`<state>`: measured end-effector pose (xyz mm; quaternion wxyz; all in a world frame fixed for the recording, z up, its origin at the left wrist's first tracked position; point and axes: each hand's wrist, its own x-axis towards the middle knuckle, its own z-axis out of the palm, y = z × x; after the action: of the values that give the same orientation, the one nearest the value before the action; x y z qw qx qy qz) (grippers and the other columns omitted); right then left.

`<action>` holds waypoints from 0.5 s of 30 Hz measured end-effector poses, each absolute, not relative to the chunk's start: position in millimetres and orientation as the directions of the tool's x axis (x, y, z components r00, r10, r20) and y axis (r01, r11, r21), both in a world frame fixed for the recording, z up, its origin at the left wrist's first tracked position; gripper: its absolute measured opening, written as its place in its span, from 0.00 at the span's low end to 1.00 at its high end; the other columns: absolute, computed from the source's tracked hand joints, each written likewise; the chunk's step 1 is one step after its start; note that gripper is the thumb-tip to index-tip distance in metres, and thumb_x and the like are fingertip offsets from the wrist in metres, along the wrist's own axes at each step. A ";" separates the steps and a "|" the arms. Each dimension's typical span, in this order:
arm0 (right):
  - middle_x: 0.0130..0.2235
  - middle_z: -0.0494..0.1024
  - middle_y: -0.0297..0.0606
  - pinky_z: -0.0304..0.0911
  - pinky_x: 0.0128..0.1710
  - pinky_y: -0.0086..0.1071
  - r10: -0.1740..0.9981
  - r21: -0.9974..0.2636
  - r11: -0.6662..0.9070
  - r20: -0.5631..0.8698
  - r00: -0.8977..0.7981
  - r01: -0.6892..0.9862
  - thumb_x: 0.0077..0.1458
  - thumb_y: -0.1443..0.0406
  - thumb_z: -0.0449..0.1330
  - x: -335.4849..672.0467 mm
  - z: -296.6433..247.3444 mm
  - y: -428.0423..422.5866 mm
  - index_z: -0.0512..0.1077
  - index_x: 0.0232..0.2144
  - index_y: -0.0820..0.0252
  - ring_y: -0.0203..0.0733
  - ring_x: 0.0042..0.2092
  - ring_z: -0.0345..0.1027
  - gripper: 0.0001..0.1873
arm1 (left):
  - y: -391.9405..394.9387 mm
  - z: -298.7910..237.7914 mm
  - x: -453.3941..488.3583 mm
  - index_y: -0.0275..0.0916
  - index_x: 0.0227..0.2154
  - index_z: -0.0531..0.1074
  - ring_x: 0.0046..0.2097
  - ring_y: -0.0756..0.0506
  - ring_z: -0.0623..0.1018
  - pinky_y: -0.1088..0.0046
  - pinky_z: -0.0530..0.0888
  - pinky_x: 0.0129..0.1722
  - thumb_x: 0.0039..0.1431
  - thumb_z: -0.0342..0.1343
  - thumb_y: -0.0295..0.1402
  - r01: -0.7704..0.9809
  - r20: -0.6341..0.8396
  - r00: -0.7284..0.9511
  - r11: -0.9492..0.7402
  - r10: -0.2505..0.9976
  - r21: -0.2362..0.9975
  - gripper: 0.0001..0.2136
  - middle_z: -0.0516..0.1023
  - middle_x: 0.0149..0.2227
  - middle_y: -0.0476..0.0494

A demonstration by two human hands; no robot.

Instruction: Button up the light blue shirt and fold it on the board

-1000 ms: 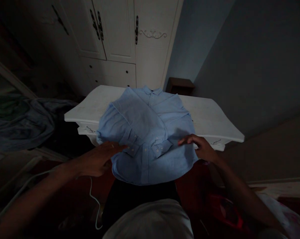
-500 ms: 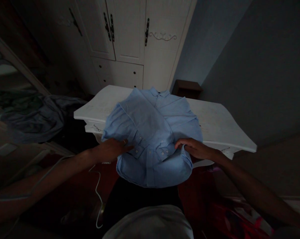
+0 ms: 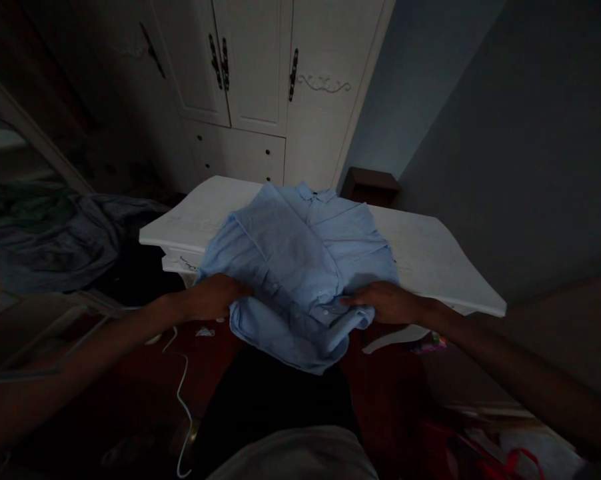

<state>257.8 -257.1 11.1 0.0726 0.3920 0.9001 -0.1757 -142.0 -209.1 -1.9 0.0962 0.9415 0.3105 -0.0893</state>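
A light blue button-up shirt (image 3: 290,240) lies front up across a white table (image 3: 430,257), collar at the far edge. Its sleeves are folded in over the front, with the cuffs near the lower part. The hem hangs past the near edge and is partly bunched. My left hand (image 3: 215,295) is closed on the shirt's left side near the hem. On the opposite side my right hand (image 3: 383,302) grips the fabric beside a buttoned cuff. Some fingertips of both hands are hidden by cloth and dim light.
Behind the table stands a white wardrobe (image 3: 255,87) with dark handles. A small brown cabinet (image 3: 370,183) is by the wall. Heaped clothes (image 3: 55,240) lie at the left. A white cable (image 3: 183,393) runs over the red floor (image 3: 385,393).
Both hands have gathered the lower part of the shirt. The hem is now lifted and creased, curling upward between the hands, where it hung flat before. The view has shifted slightly.
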 end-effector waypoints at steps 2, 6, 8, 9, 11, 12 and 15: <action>0.34 0.80 0.36 0.62 0.37 0.32 0.674 -0.273 0.624 -0.287 -0.680 0.733 0.56 0.70 0.55 250.4 18.9 -252.6 0.77 0.46 0.50 0.41 0.35 0.72 0.19 | -208.6 6.0 -139.9 0.40 0.52 0.72 0.45 0.42 0.80 0.69 0.72 0.44 0.53 0.52 0.23 0.604 -0.211 0.794 -0.779 0.570 0.170 0.22 0.81 0.45 0.42; 0.32 0.79 0.37 0.61 0.37 0.31 0.645 -0.367 0.620 -0.265 -0.717 0.694 0.56 0.72 0.54 242.3 30.9 -244.6 0.79 0.35 0.56 0.39 0.34 0.70 0.13 | -210.3 13.9 -137.9 0.45 0.56 0.69 0.46 0.40 0.79 0.68 0.72 0.45 0.54 0.57 0.34 0.532 -0.171 0.846 -0.823 0.505 0.199 0.24 0.79 0.48 0.43; 0.31 0.76 0.38 0.60 0.36 0.31 0.627 -0.411 0.633 -0.225 -0.746 0.656 0.56 0.71 0.55 243.4 33.4 -240.8 0.78 0.31 0.59 0.38 0.33 0.68 0.12 | -211.0 12.4 -138.4 0.45 0.53 0.72 0.41 0.40 0.80 0.68 0.72 0.40 0.54 0.58 0.34 0.521 -0.169 0.851 -0.839 0.497 0.156 0.22 0.79 0.44 0.41; 0.31 0.74 0.38 0.60 0.36 0.31 0.619 -0.445 0.639 -0.189 -0.763 0.628 0.56 0.71 0.55 244.8 34.1 -239.0 0.77 0.30 0.60 0.38 0.33 0.67 0.11 | -211.1 11.5 -138.6 0.45 0.50 0.75 0.38 0.42 0.79 0.70 0.71 0.37 0.55 0.57 0.32 0.523 -0.170 0.849 -0.841 0.500 0.139 0.19 0.79 0.41 0.41; 0.33 0.73 0.39 0.62 0.37 0.31 0.607 -0.525 0.643 -0.096 -0.789 0.558 0.57 0.70 0.56 248.1 35.8 -235.8 0.77 0.30 0.61 0.38 0.35 0.66 0.10 | -211.1 11.7 -138.4 0.45 0.44 0.78 0.35 0.44 0.78 0.72 0.69 0.34 0.57 0.54 0.28 0.524 -0.160 0.849 -0.842 0.503 0.128 0.14 0.79 0.37 0.43; 0.36 0.73 0.40 0.63 0.39 0.32 0.607 -0.562 0.639 -0.051 -0.793 0.525 0.57 0.70 0.56 249.5 37.1 -234.5 0.77 0.30 0.61 0.39 0.38 0.67 0.09 | -210.9 13.5 -137.9 0.45 0.40 0.79 0.35 0.45 0.78 0.72 0.69 0.34 0.58 0.53 0.27 0.524 -0.153 0.849 -0.841 0.506 0.130 0.12 0.78 0.36 0.44; 0.45 0.76 0.43 0.65 0.47 0.36 0.610 -0.637 0.620 0.023 -0.792 0.459 0.59 0.68 0.57 252.0 43.5 -231.6 0.78 0.37 0.59 0.40 0.46 0.70 0.09 | -209.4 26.2 -135.7 0.42 0.34 0.79 0.38 0.45 0.77 0.72 0.70 0.37 0.59 0.53 0.28 0.535 -0.082 0.845 -0.833 0.528 0.144 0.09 0.78 0.38 0.42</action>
<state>252.0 -231.6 43.5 -0.1195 0.2996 0.8920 -0.3167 -135.7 -209.4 26.2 0.0806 0.9571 0.2776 -0.0193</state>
